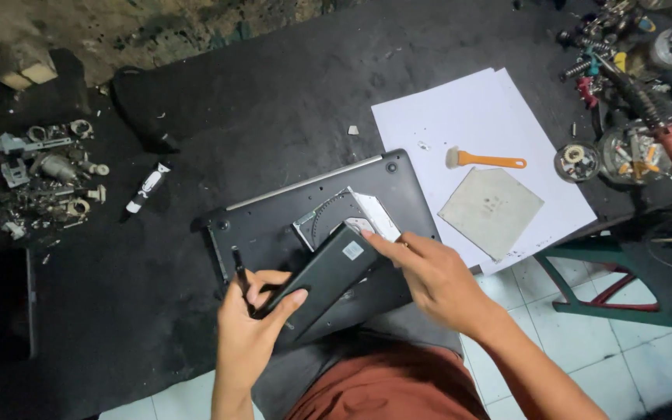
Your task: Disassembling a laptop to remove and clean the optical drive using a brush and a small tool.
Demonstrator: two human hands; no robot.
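My left hand (254,315) fingers grip the cover (322,280) and a screwdriver (241,274); right hand (429,276) fingers rest open on its far end. I judge the cover could slip onto the laptop (274,222) underneath.

On the desk (274,93) the laptop (274,222) lies bottom up at the near edge, with the sheets of paper (445,124) to its right carrying a brush (488,160) and a square plate (491,211), a tube (147,188) to its left, and metal parts (44,171) further left.
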